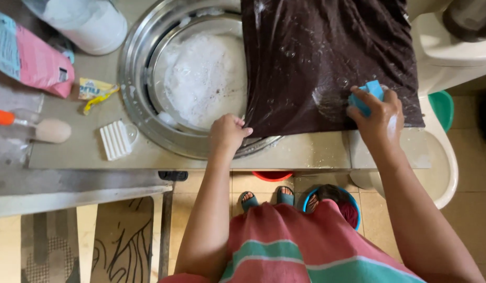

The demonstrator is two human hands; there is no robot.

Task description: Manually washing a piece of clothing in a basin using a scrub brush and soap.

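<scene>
The left hand (228, 132) is closed on the near hem of the wet brown cloth (327, 63), which lies spread over the right part of the surface (306, 152) and over the basin (148, 126) rim. The right hand (378, 116) grips a blue brush (366, 96) pressed on the cloth's near right corner. The basin, full of suds (203, 78), sits mid-surface, with a white brush (115, 140) just left of it near the front edge.

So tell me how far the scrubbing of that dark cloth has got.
Done: the steel basin holds suds and the dark cloth is wet and spread flat. In hand: left hand pins its edge, right hand presses the blue brush. Left: rinsing; foam still dots it.
</scene>
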